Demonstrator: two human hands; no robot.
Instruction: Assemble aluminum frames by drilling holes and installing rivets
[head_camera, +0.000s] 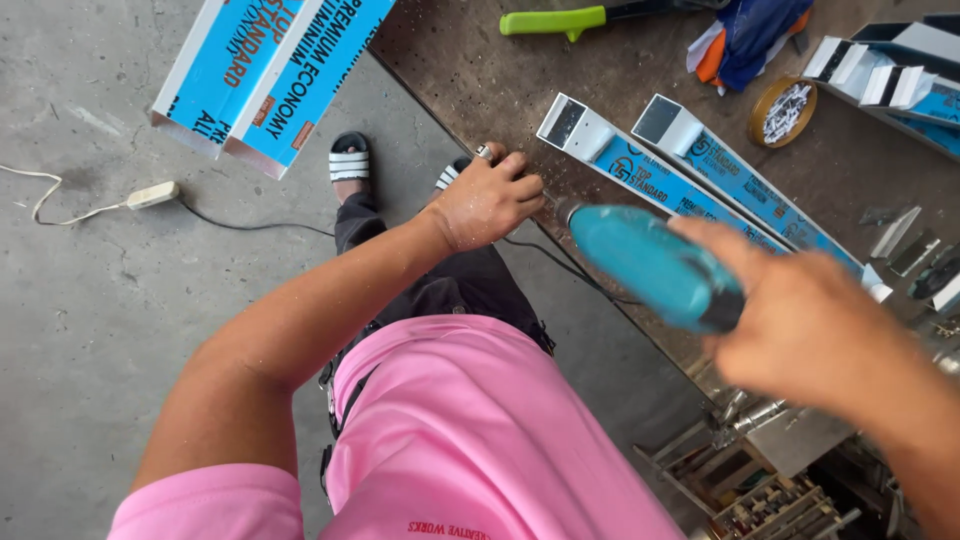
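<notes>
I am gripping the teal drill (655, 265) in my right hand (800, 325), steadying the aluminium bar (660, 185) beside it with my closed left hand (488, 200).

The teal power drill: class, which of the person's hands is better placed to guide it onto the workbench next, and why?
Probably the right hand: it grips the teal drill above the aluminium sections. The left hand is fisted on the workbench edge.

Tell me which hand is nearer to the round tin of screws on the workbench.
Right. The right hand, gripping the teal drill, is below the round tin of screws. The left hand rests at the workbench edge, far to the tin's left.
</notes>
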